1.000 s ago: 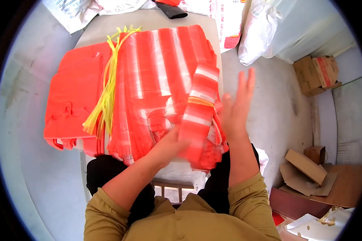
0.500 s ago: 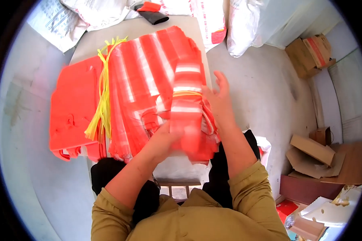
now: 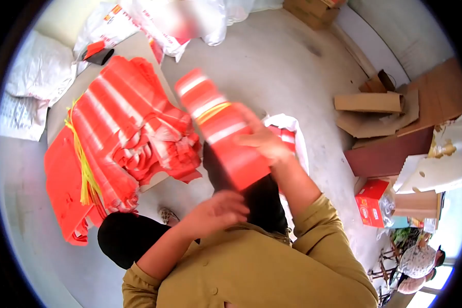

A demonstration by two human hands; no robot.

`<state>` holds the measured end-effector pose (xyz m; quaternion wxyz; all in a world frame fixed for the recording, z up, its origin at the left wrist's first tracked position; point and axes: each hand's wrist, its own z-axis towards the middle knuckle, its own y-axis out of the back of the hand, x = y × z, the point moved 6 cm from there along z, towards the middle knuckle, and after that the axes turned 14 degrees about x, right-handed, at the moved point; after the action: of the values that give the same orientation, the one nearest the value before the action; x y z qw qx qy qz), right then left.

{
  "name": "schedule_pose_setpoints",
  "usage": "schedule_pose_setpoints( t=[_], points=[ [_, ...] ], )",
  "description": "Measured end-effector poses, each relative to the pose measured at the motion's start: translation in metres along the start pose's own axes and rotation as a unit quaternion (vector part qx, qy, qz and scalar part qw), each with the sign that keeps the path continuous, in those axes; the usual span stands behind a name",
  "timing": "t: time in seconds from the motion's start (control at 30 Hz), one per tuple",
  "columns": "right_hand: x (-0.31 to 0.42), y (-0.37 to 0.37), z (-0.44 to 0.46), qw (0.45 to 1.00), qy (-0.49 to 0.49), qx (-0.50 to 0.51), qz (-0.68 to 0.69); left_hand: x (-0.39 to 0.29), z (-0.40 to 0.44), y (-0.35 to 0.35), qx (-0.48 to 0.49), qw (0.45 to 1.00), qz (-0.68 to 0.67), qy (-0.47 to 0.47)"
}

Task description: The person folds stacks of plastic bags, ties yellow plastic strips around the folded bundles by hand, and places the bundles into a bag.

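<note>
A pale desk (image 3: 130, 47) carries a fanned pile of red-and-white striped plastic bags (image 3: 120, 115). Beside it, above the lap, the right hand (image 3: 259, 138) grips a flat, tilted red-and-white striped plastic bundle (image 3: 222, 134), apparently banded in yellow. The left hand (image 3: 218, 211), empty and loosely curled, is near its lower end. Red print on white sacks (image 3: 105, 30) is illegible.

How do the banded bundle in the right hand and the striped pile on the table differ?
The banded bundle is folded into a narrow, neat strip, while the striped pile is spread wide with ruffled edges.
A yellow band wraps the bundle; none is visible around the pile.
The bundle is held up at a tilt in the right hand, while the pile lies on the table.
Both are red with white stripes.
</note>
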<state>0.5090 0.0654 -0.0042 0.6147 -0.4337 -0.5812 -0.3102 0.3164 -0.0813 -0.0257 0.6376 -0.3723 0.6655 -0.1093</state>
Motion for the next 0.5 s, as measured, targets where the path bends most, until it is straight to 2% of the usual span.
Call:
schedule_pose_setpoints(
  t=[0.07,0.13,0.17,0.23,0.27,0.37,0.47,0.5],
  points=[
    [0.003,0.054,-0.048,0.997,0.043,-0.042,0.051,0.028,0.012,-0.014,0.067,0.996,0.045,0.044],
    [0.030,0.077,-0.091,0.982,0.102,-0.086,0.135,0.053,0.021,-0.011,0.030,0.993,0.062,0.093],
    [0.030,0.093,-0.109,0.978,0.129,-0.111,0.117,0.060,0.026,-0.010,0.011,0.990,0.071,0.118],
    [0.022,0.125,-0.142,0.967,0.181,-0.160,0.081,0.057,0.029,-0.008,-0.048,0.986,0.010,0.159],
    [0.011,0.135,-0.155,0.960,0.194,-0.158,0.123,0.057,0.030,-0.006,-0.078,0.981,-0.021,0.178],
    [-0.048,0.155,-0.183,0.953,0.188,-0.172,0.164,0.059,0.029,-0.003,-0.101,0.979,-0.040,0.172],
    [-0.168,0.177,-0.206,0.960,0.060,-0.179,0.206,0.065,0.026,0.000,-0.111,0.977,-0.059,0.174],
    [-0.223,0.182,-0.218,0.953,-0.014,-0.209,0.218,0.065,0.024,0.002,-0.116,0.976,-0.060,0.175]
  ],
)
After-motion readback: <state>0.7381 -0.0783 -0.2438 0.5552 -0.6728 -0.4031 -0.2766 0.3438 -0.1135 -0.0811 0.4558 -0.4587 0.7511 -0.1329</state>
